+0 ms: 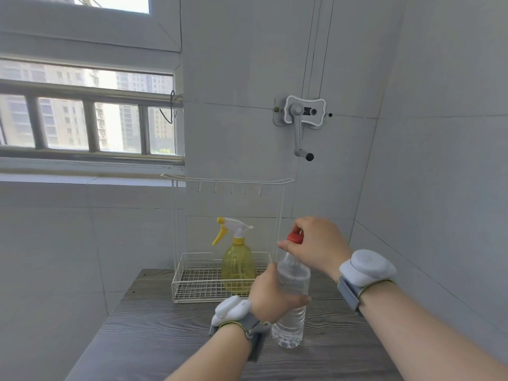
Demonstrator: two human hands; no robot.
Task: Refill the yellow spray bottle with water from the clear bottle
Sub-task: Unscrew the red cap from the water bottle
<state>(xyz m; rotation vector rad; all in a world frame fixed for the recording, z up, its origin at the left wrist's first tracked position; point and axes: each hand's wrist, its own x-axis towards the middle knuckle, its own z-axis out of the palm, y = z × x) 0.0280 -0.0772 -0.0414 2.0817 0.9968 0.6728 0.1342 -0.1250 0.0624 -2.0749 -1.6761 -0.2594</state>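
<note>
The clear bottle [290,323] stands upright on the grey wood-grain table [154,334], holding water. My left hand [270,294] is wrapped around its middle. My right hand [316,244] pinches its red cap [295,237] from above; the cap sits on the neck. Behind and to the left, the yellow spray bottle [237,264] stands upright in a white wire basket [192,287], its white and yellow trigger head screwed on and pointing left.
The wire basket belongs to a white rack with a hook rail [225,180] above it. Tiled walls close in behind and on the right. A wall-mounted hand crank [301,125] hangs above. A barred window [88,122] is at the left.
</note>
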